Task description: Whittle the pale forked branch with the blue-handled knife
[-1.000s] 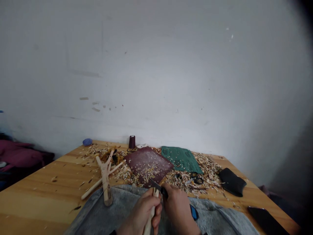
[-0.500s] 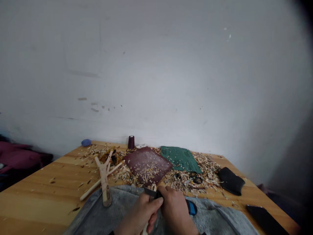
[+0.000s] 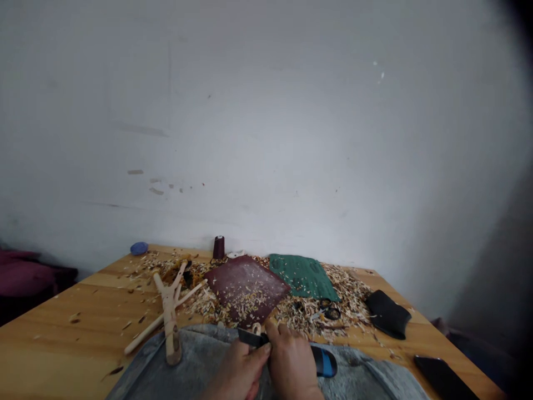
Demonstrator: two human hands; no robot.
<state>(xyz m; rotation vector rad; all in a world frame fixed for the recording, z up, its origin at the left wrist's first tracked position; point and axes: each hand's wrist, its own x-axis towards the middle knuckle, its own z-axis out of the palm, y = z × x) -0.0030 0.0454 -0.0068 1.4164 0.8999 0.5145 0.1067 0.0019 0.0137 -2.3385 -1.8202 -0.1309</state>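
Left hand (image 3: 239, 373) gripped the stick (image 3: 257, 329) tight, right hand (image 3: 292, 366) wrapped round the knife (image 3: 323, 361), blade (image 3: 250, 336) close in for ctrl, all over my lap pad (image 3: 141, 378).

Knife blade (image 3: 250, 337) dark metal, matt; knife handle (image 3: 323, 361) blue and black plastic, light gloss. Pale wood piece (image 3: 257, 329) bare, smooth. Table (image 3: 62, 311) smooth varnished pine. Maroon sheet (image 3: 245, 289), green sheet (image 3: 302, 276) matt, leather-like. Near, grey cloth (image 3: 200, 347) rough, felt-like. Far right, phone (image 3: 441, 378) glossy black.
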